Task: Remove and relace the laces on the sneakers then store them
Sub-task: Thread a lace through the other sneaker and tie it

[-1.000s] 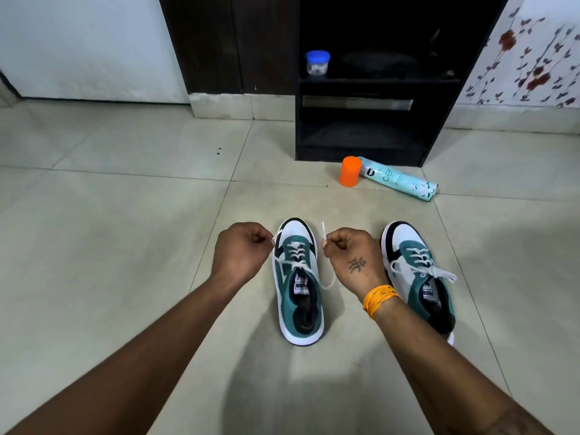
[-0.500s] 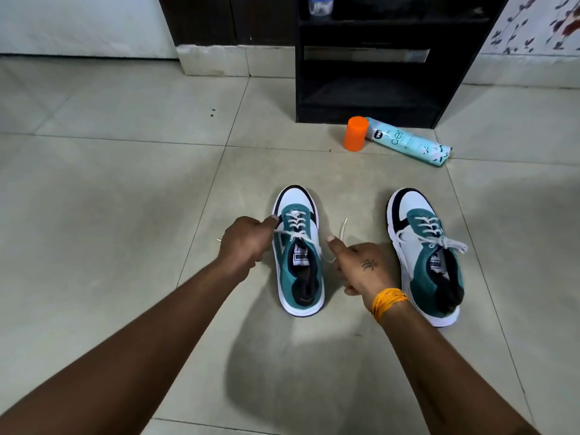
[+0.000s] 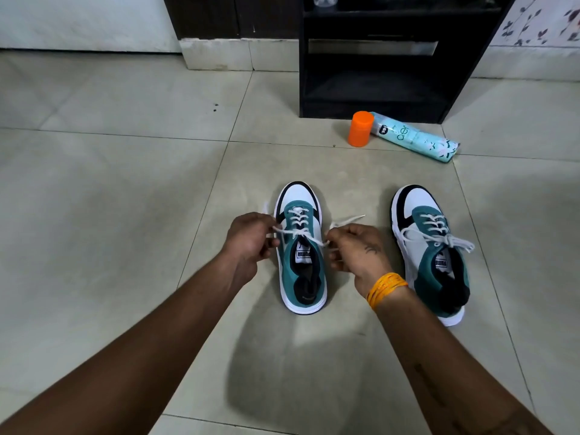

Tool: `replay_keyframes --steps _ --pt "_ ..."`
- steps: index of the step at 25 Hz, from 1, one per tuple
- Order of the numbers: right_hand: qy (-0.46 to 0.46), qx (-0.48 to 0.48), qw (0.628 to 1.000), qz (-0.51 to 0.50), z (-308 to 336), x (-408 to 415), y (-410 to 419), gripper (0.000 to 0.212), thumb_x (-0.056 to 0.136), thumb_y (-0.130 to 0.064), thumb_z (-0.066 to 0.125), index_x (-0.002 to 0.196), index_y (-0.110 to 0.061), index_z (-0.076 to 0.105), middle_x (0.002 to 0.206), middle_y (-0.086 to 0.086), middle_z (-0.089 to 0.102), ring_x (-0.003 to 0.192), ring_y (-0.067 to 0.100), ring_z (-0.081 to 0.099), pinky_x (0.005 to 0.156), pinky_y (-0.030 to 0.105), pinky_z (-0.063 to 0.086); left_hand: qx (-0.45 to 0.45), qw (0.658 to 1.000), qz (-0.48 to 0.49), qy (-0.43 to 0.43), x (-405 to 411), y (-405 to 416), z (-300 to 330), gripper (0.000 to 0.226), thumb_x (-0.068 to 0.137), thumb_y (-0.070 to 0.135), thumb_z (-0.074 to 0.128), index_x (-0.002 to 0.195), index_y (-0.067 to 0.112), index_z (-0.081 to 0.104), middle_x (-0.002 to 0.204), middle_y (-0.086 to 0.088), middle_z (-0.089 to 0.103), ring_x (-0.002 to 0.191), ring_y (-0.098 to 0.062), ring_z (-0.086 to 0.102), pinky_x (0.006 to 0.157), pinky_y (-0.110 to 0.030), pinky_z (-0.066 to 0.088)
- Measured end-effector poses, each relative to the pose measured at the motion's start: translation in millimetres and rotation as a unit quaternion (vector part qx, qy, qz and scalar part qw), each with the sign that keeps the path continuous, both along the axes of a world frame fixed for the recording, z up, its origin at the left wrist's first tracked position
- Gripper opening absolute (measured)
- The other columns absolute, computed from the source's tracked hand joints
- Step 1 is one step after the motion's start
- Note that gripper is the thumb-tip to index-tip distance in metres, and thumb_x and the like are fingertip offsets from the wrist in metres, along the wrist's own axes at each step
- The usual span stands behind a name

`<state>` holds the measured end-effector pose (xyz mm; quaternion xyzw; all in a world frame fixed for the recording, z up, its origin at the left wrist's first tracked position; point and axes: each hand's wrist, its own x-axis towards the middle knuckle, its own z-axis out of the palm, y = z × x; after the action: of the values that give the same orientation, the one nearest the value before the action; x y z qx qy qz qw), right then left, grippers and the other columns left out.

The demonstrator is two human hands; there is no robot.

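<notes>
left hand (image 3: pixel 251 238) pinching one white lace (image 3: pixel 301 232) end | right hand (image 3: pixel 356 251) pinching the other | left sneaker (image 3: pixel 301 246) between them | right sneaker (image 3: pixel 431 252) tied, off to the side

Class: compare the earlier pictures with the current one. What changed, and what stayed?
Both hands came down from their raised pull: left hand and right hand now flank the left sneaker, still pinching its lace ends. Right sneaker stays tied; both sneakers unmoved.

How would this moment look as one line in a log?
left hand: pinches lace end | right hand: pinches other end | left sneaker: untied | right sneaker: bow tied
</notes>
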<state>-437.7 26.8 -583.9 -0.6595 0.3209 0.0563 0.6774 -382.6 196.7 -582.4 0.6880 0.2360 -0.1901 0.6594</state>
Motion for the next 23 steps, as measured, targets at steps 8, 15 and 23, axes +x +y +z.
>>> replay_keyframes --steps 8,15,23 --pt "-0.163 -0.202 0.959 0.111 23.6 6.0 -13.8 0.015 0.083 -0.013 0.073 0.087 -0.028 0.075 0.072 -0.003 0.069 0.065 0.017 0.064 0.069 0.036 0.057 0.127 0.987 -0.092 -0.028 9.5 19.5 33.6 0.032 0.103 0.03 0.055 0.087 0.01 0.075 0.072 -0.001 0.053 0.048 -0.015 0.034 0.046 -0.022 0.025" --pt "-0.207 -0.383 0.866 0.244 58.8 3.3 -19.1 0.019 0.089 -0.013 0.071 0.103 -0.023 0.078 0.077 -0.009 0.074 0.073 0.008 0.066 0.076 0.025 0.052 0.515 0.782 -0.305 -0.173 0.3 10.3 52.7 0.033 0.084 0.028 0.057 0.059 0.01 0.046 0.056 -0.005 0.046 0.056 -0.026 0.046 0.053 -0.028 0.03" --pt "-0.194 -0.478 0.792 0.327 81.8 -3.4 -17.3 0.009 0.088 -0.021 0.073 0.091 -0.027 0.078 0.088 -0.004 0.073 0.085 0.02 0.066 0.079 0.034 0.051 0.345 0.888 -0.292 -0.08 -1.7 11.6 66.2 0.026 0.08 0.027 0.062 0.064 0.011 0.075 0.051 0.004 0.05 0.048 -0.018 0.042 0.05 -0.024 0.031"
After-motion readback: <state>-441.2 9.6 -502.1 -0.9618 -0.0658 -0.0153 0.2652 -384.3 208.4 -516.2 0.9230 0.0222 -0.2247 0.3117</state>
